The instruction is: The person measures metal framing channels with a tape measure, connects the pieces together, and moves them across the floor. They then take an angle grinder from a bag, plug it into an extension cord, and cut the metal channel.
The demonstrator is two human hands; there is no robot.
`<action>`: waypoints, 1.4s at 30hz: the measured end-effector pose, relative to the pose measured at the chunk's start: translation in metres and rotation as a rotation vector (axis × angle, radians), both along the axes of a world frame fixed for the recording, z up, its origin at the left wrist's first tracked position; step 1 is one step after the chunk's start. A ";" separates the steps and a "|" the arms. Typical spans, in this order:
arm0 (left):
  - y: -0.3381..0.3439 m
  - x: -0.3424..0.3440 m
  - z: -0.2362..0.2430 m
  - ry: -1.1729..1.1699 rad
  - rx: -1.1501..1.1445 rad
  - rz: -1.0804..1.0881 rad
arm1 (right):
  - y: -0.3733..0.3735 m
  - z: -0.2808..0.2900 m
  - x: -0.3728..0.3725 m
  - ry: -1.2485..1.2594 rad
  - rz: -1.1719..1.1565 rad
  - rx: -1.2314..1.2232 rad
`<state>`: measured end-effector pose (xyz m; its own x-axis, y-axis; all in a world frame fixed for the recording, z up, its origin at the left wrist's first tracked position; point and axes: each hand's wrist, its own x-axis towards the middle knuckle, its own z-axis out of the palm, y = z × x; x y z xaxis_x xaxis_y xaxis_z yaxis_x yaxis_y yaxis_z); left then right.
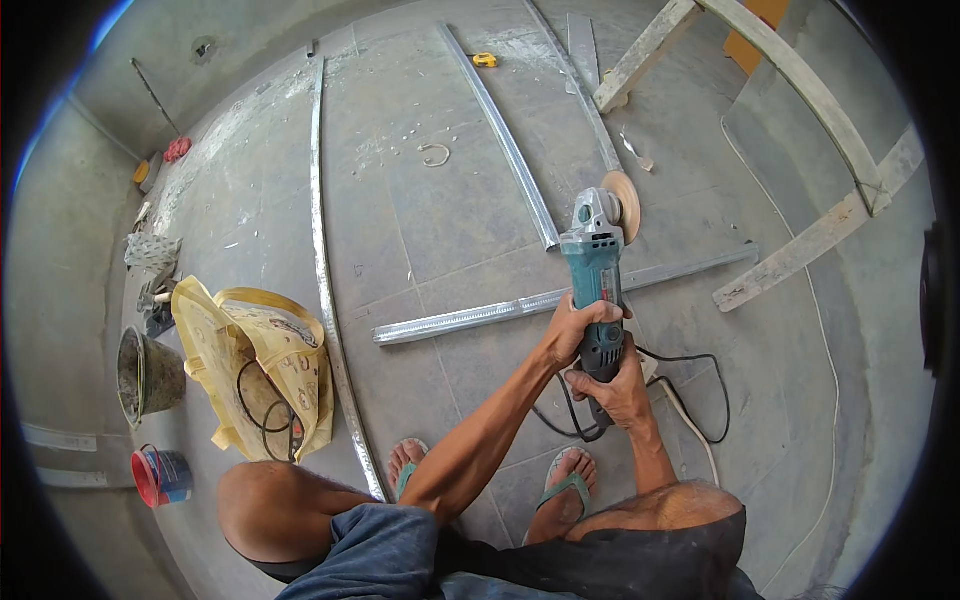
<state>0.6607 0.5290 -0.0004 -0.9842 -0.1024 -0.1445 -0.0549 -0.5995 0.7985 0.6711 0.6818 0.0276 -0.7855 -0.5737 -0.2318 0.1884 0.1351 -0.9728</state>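
Note:
A teal and black angle grinder with a tan disc is held upright in the picture, disc end away from me. My left hand is closed round the middle of its body, and my right hand grips the rear, dark handle end. The grinder's black cord loops on the floor below it, near a pale cable. Behind the tool lies a metal channel crosswise on the tiled floor. My sandalled feet show beneath my arms.
Long metal channels lie lengthwise. At left stand a yellow bag with cords inside, a dark bucket and a red-rimmed bucket. A wooden frame stands at upper right. A yellow tape measure lies farther off.

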 end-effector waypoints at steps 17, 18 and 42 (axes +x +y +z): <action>-0.001 -0.005 0.022 0.019 -0.347 -0.132 | 0.012 0.006 0.003 0.017 -0.173 0.003; -0.013 -0.003 0.019 0.010 -0.514 -0.210 | 0.012 0.011 0.003 0.029 -0.190 0.001; -0.241 0.145 -0.028 -0.266 -2.122 -0.729 | 0.056 0.065 -0.029 0.204 -0.474 -0.001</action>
<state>0.8053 0.2882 -0.0279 -0.8970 0.0163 -0.4416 0.0213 0.9998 -0.0063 0.6425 0.7376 0.0927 -0.9885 -0.1441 -0.0464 0.0351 0.0798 -0.9962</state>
